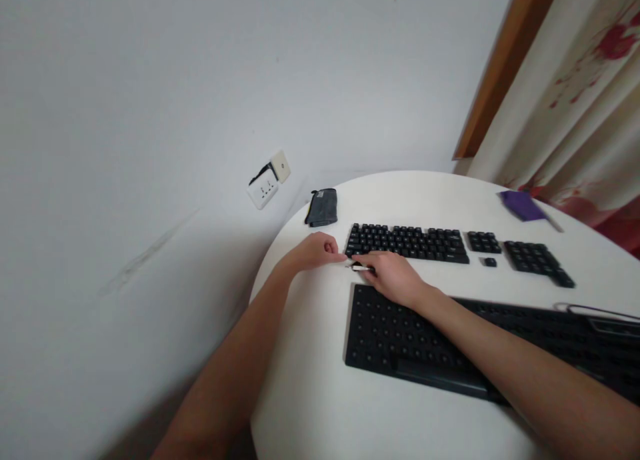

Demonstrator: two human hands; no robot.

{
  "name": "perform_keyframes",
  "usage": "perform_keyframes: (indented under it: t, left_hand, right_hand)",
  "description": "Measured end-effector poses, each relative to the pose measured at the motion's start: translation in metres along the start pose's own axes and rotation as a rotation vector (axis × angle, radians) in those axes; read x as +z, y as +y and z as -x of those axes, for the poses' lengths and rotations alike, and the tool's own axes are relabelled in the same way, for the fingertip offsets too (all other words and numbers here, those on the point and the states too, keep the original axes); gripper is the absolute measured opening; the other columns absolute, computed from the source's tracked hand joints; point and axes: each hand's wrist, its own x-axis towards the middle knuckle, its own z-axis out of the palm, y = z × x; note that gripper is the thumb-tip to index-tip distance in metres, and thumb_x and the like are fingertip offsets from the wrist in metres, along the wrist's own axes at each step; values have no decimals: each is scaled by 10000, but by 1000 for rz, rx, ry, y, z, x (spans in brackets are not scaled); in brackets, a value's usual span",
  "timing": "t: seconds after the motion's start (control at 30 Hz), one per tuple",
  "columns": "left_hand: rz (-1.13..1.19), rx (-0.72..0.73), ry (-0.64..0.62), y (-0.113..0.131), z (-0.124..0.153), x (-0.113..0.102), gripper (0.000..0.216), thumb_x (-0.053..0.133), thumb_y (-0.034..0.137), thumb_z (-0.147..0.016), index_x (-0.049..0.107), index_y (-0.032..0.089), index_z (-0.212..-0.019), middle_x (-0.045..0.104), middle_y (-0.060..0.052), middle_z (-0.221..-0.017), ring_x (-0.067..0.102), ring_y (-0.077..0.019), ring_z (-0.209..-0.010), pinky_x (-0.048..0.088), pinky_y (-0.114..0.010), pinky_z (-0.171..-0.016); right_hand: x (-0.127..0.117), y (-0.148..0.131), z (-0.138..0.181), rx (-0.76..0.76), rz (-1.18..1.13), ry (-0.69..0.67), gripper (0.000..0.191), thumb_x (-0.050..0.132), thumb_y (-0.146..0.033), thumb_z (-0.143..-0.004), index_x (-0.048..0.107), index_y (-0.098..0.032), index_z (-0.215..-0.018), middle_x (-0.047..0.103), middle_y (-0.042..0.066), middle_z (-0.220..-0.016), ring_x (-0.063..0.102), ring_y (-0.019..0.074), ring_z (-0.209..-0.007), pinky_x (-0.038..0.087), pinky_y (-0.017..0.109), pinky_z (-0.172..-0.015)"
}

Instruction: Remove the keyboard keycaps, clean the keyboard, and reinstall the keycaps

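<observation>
My left hand (316,252) rests on the white round table (310,380) with its fingers curled, touching the left end of the row of black keycaps (407,241). My right hand (393,275) lies just in front of that row, fingers closed on a small white tool (361,268) whose tip points left. My right forearm crosses a black keyboard frame (395,337) with no keycaps on it. More keycaps lie in a small block (483,242) and a larger block (537,260), and a single keycap (491,262) sits between them.
A folded grey cloth (323,207) lies at the table's far left edge. A purple object (523,205) sits at the far right. A white wall socket (264,189) with a plug is on the wall. Patterned curtains (575,100) hang at the right. A cable (595,309) runs by the frame.
</observation>
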Motion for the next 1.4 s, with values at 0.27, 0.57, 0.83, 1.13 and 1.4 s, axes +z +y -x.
perform_keyframes:
  t: [0.27, 0.57, 0.83, 1.13, 1.4]
  left_hand:
    - [51, 70, 343, 17, -5, 2, 337, 630, 384, -829, 576, 154, -588, 469, 41, -517, 391, -97, -525, 272, -247, -518]
    - [236, 416, 340, 56, 5, 11, 279, 655, 278, -868, 699, 188, -1128, 688, -68, -968, 564, -146, -771, 437, -271, -688]
    - [263, 429, 279, 61, 10, 15, 260, 733, 317, -832, 740, 217, -1072, 700, -77, -973, 603, -179, -839, 451, -296, -709]
    - [269, 322, 301, 57, 4, 14, 228, 770, 321, -779, 773, 183, -961, 711, -52, -825, 574, -154, -729, 402, -282, -649]
    - [334, 160, 260, 50, 1, 12, 255, 723, 368, -777, 777, 156, -908, 727, -46, -782, 572, -150, -672, 418, -274, -620]
  right_hand:
    - [3, 4, -3, -6, -66, 3, 145, 634, -245, -893, 723, -203, -1000, 729, 73, -1015, 667, 230, -946, 448, 292, -806]
    - [-34, 4, -2, 262, -945, 123, 361, 544, -490, -922, 582, -173, -752, 454, -51, -566, 369, 101, -495, 289, 240, -488]
    - [-33, 3, -1, 340, -1179, -3, 482, 596, -613, -856, 489, -183, -665, 390, -69, -554, 282, 63, -454, 187, 220, -425]
    - [-23, 9, -4, 121, -495, 409, 174, 661, -297, -848, 713, -156, -936, 708, 36, -847, 594, 157, -741, 442, 276, -731]
    - [-24, 10, -1, 152, -197, 284, 118, 655, -262, -876, 712, -170, -923, 733, 52, -867, 630, 177, -747, 427, 259, -704]
